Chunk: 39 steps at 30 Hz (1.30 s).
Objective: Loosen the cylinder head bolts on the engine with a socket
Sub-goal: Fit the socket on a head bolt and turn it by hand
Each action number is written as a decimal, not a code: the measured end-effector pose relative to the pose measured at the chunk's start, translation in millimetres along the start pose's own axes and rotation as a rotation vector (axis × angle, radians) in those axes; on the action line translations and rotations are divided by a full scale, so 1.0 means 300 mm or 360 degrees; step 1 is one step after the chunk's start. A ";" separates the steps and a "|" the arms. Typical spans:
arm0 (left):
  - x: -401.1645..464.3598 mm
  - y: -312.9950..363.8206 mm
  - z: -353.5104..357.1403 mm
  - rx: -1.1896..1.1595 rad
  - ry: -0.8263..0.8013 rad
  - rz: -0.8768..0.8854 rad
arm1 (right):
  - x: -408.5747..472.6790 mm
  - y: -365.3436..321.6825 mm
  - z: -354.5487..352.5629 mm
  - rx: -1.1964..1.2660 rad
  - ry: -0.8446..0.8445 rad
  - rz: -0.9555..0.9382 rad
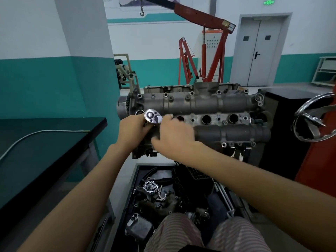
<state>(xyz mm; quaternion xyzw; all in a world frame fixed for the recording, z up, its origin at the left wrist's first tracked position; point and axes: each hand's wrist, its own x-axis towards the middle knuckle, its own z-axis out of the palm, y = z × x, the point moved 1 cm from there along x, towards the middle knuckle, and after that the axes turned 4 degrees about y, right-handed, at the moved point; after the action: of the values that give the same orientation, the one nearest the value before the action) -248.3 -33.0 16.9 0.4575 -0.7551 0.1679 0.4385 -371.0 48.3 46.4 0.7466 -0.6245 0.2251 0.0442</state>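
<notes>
Head view. The engine [198, 113] sits on a stand, cylinder head uppermost, directly ahead of the person. A ratchet [153, 116] stands at the head's left end, its round chrome head facing up; the socket beneath it is hidden, so seating on a bolt cannot be confirmed. Bolts [224, 144] remain visible in their holes along the near and far edges. None appears withdrawn. Judgement: work is at an early stage, with one bolt at the left end under attention and the rest outstanding.

Left hand [133, 129]: fingers curled up against the ratchet from the left, gripping it below the head.

Right hand [174, 137]: laid over the near cam housing just right of the ratchet, fingertips reaching toward it. The picture is blurred here; whether it grips the handle cannot be told.

A parts tray [133, 186] lies on the floor below.
</notes>
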 end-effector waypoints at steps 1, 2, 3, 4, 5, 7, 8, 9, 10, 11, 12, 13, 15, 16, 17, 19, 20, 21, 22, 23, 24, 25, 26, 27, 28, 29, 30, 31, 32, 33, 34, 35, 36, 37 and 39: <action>-0.001 0.004 -0.003 0.0006 -0.0026 -0.0017 | -0.016 -0.024 0.010 0.0650 -0.0401 0.0082; -0.004 0.012 -0.008 -0.0021 -0.0045 -0.0032 | -0.021 -0.038 -0.001 0.1188 -0.0725 0.0172; -0.006 0.018 -0.014 -0.0089 -0.0036 -0.0023 | -0.004 -0.032 -0.015 0.1466 -0.0867 0.0273; -0.007 0.024 -0.021 -0.0130 -0.0010 -0.0041 | 0.026 -0.010 -0.041 0.1409 -0.0835 0.0311; -0.008 0.022 -0.020 -0.0119 0.0016 -0.0024 | 0.052 0.013 -0.073 0.1038 -0.0671 0.0270; -0.005 0.011 -0.008 -0.0034 0.0014 0.0026 | 0.097 0.056 -0.119 0.0009 -0.0138 -0.0005; -0.003 0.012 -0.005 -0.0013 0.0030 0.0027 | 0.105 0.063 -0.128 -0.0328 0.0125 -0.0100; -0.004 0.010 -0.001 -0.0011 0.0047 0.0021 | 0.098 0.058 -0.129 -0.0542 0.0314 -0.0130; -0.004 0.010 0.000 -0.0015 0.0050 0.0012 | 0.086 0.046 -0.111 -0.0694 0.0414 -0.0143; -0.005 0.007 0.001 -0.0034 0.0062 0.0022 | 0.071 0.027 -0.079 -0.0765 0.0416 -0.0131; -0.008 0.008 -0.004 -0.0058 0.0059 0.0032 | 0.053 0.010 -0.041 -0.0710 0.0317 -0.0082; -0.010 0.007 -0.007 -0.0061 0.0046 0.0031 | 0.035 -0.002 -0.008 -0.0421 0.0115 -0.0042; -0.012 0.011 -0.014 -0.0054 -0.0014 -0.0014 | 0.007 -0.027 -0.010 0.0723 -0.0584 0.0124; -0.012 0.014 -0.017 -0.0087 -0.0016 -0.0032 | 0.007 -0.030 -0.037 0.1177 -0.0865 0.0282; -0.010 0.016 -0.019 -0.0130 0.0007 -0.0045 | 0.025 -0.015 -0.061 0.1284 -0.0937 0.0399; -0.003 0.016 -0.015 -0.0168 0.0050 -0.0080 | 0.075 0.025 -0.114 0.0623 -0.0540 0.0286; -0.004 0.014 -0.012 -0.0137 0.0071 -0.0070 | 0.096 0.036 -0.129 0.0113 -0.0226 0.0113; -0.004 0.012 -0.007 -0.0104 0.0104 -0.0065 | 0.100 0.040 -0.135 -0.0262 0.0067 -0.0020; -0.007 0.011 0.000 -0.0076 0.0120 -0.0063 | 0.085 0.036 -0.132 -0.0499 0.0265 -0.0097; -0.007 0.010 0.006 -0.0068 0.0130 -0.0062 | 0.068 0.031 -0.108 -0.0632 0.0388 -0.0138; -0.008 0.010 0.009 -0.0078 0.0141 -0.0053 | 0.047 0.022 -0.071 -0.0649 0.0428 -0.0124; -0.008 0.010 0.007 -0.0083 0.0130 -0.0053 | 0.022 0.010 -0.033 -0.0570 0.0351 -0.0084; -0.008 0.007 0.006 -0.0069 0.0097 -0.0063 | -0.002 0.001 -0.002 -0.0294 0.0188 -0.0047; -0.006 0.006 0.004 -0.0043 0.0062 -0.0078 | -0.022 -0.019 0.005 0.0195 -0.0114 0.0022; -0.004 0.005 0.001 -0.0024 0.0040 -0.0088 | -0.033 -0.036 -0.005 0.0694 -0.0467 0.0079; -0.004 0.008 -0.001 -0.0040 0.0034 -0.0094 | -0.026 -0.033 -0.023 0.0920 -0.0677 0.0080; -0.004 0.011 -0.002 -0.0087 0.0047 -0.0096 | 0.001 -0.018 -0.055 0.0834 -0.0749 0.0008; -0.003 0.015 -0.003 -0.0127 0.0079 -0.0102 | 0.034 -0.003 -0.099 0.0516 -0.0637 -0.0085; -0.002 0.018 -0.003 -0.0135 0.0113 -0.0115 | 0.069 0.016 -0.135 0.0122 -0.0460 -0.0178; -0.002 0.018 -0.001 -0.0107 0.0135 -0.0126 | 0.093 0.030 -0.164 -0.0205 -0.0253 -0.0247; -0.003 0.020 0.002 -0.0077 0.0147 -0.0134 | 0.106 0.044 -0.183 -0.0398 -0.0056 -0.0275; -0.006 0.022 0.006 -0.0062 0.0152 -0.0137 | 0.103 0.051 -0.184 -0.0529 0.0105 -0.0306; -0.008 0.024 0.008 -0.0066 0.0147 -0.0133 | 0.090 0.049 -0.167 -0.0656 0.0237 -0.0350; -0.009 0.024 0.009 -0.0088 0.0132 -0.0122 | 0.069 0.045 -0.129 -0.0721 0.0344 -0.0350; -0.009 0.021 0.000 -0.0106 0.0067 -0.0121 | 0.014 0.014 -0.039 -0.0530 0.0253 -0.0153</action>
<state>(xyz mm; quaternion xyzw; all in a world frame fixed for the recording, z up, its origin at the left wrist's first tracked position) -252.9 -28.5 15.7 0.4676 -0.7329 0.1355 0.4752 -377.8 47.5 57.6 0.7378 -0.6112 0.1745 0.2270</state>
